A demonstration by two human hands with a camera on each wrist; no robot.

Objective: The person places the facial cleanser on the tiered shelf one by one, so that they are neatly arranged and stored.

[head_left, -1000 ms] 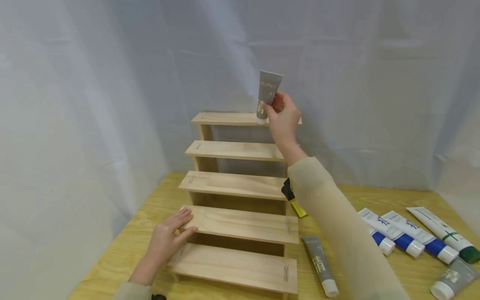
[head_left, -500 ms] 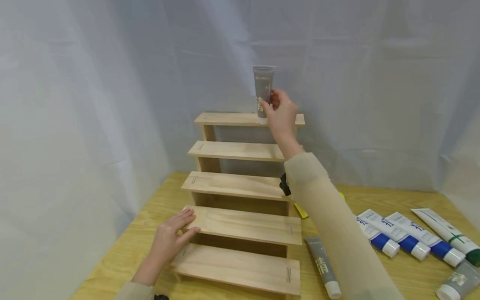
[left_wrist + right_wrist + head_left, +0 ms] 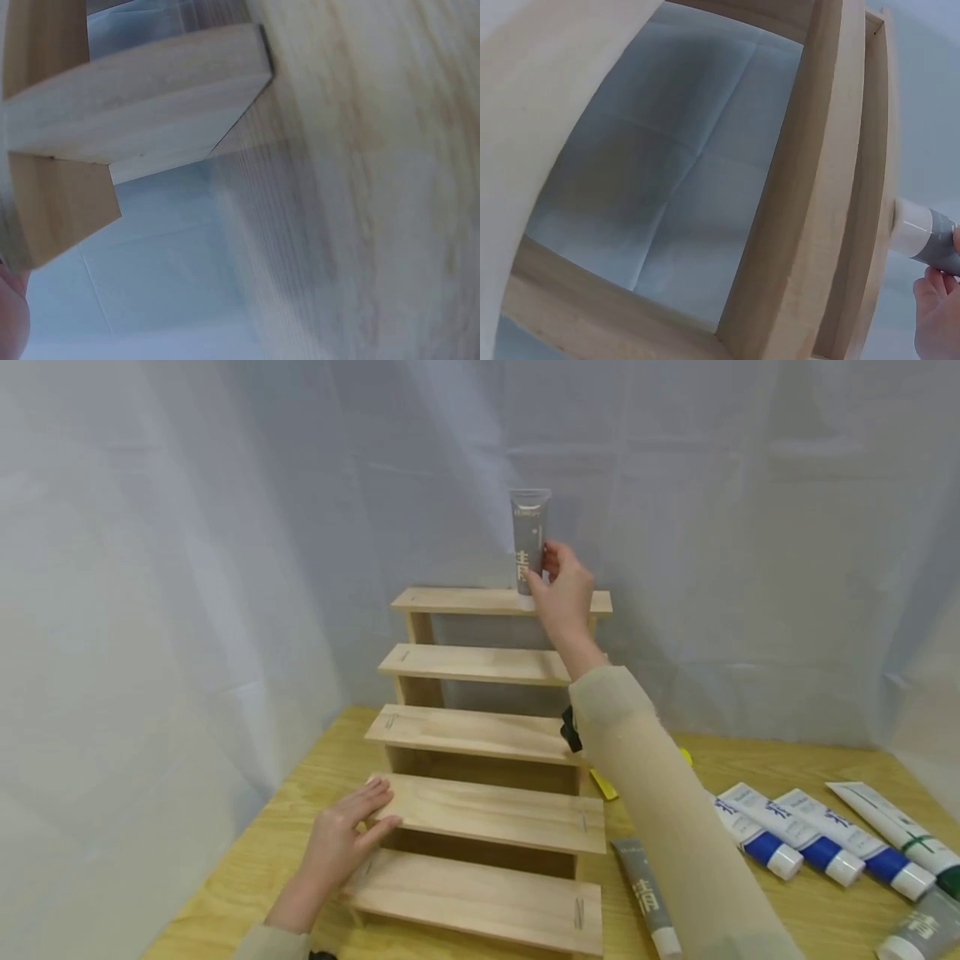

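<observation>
My right hand [image 3: 564, 593] pinches a grey squeeze tube [image 3: 529, 531] with a white cap, between thumb and fingers. The tube stands upright, cap down, at the top step [image 3: 457, 601] of a wooden stepped rack [image 3: 480, 733]. In the right wrist view, the white cap [image 3: 911, 227] meets the step's edge and the fingers [image 3: 937, 300] show beside the tube. My left hand [image 3: 339, 827] rests on the left end of the second step [image 3: 487, 810] from the bottom, thumb at its front edge. The left wrist view shows mostly the rack's wood [image 3: 142, 97] and a bit of a hand.
Another grey tube [image 3: 647, 893] lies right of the rack, partly behind my right sleeve. Several white-and-blue tubes [image 3: 817, 827], a white-and-green tube [image 3: 900, 831] and a grey tube [image 3: 926, 927] lie on the table's right side. A yellow object [image 3: 604, 783] shows beside the rack.
The tube in my right hand has turned from tilted to upright, and has settled at the top step. My left hand keeps its place on the rack.
</observation>
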